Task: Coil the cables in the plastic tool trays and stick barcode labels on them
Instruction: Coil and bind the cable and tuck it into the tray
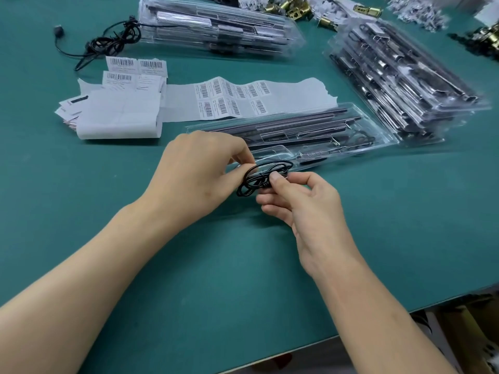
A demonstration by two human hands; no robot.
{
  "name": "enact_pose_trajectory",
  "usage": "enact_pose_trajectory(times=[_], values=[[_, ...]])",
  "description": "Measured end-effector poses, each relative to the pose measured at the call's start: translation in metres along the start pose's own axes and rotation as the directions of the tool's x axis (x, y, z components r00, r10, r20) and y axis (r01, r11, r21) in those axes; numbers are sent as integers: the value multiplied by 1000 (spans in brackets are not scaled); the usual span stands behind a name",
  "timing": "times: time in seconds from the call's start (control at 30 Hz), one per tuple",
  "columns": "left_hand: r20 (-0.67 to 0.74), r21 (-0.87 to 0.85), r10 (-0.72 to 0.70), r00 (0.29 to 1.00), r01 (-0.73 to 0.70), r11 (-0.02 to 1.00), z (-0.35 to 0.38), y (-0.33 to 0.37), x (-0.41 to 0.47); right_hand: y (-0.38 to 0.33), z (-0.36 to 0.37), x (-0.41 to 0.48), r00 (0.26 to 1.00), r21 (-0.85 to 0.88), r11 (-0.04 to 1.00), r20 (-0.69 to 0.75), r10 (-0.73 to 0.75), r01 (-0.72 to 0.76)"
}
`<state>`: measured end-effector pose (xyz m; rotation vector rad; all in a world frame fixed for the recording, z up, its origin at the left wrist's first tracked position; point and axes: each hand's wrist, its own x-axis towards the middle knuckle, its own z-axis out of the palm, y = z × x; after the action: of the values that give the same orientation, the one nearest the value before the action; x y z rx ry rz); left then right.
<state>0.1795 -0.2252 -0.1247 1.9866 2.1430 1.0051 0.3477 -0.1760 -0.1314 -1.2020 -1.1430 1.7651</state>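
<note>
Packing workshop: stacked tool trays [399, 85], barcode labels [232, 99].

Near edge: bare green table mat [189, 279] lies open up to the hands.
Centre: left hand [199, 171] and right hand [305, 201], pinching a small black cable coil [259, 179], block the near rim of the clear plastic tool tray [337, 136].
Behind tray: white barcode label sheets [243, 98] lie flat, reaching its far rim.
Right: a stack of clear trays [405, 82] stands just beside; the gap may be closed.
Far left: tangled black cables [113, 41], mat open around them.
</note>
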Motion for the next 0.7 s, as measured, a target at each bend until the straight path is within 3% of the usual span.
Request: enact_pose_trajectory(times=[0.27, 0.53, 0.7], values=[[0, -30, 27, 1000, -27, 999, 0, -3, 0, -7, -4, 3, 985, 143, 975, 68, 160, -169], [-18, -21, 91, 996, -91, 996, -3, -2, -2, -7, 0, 3, 989, -32, 990, 54, 140, -139], [40, -64, 79, 996, -77, 995, -9, -7, -1, -21, -6, 4, 956, -76, 968, 158, 247, -237]])
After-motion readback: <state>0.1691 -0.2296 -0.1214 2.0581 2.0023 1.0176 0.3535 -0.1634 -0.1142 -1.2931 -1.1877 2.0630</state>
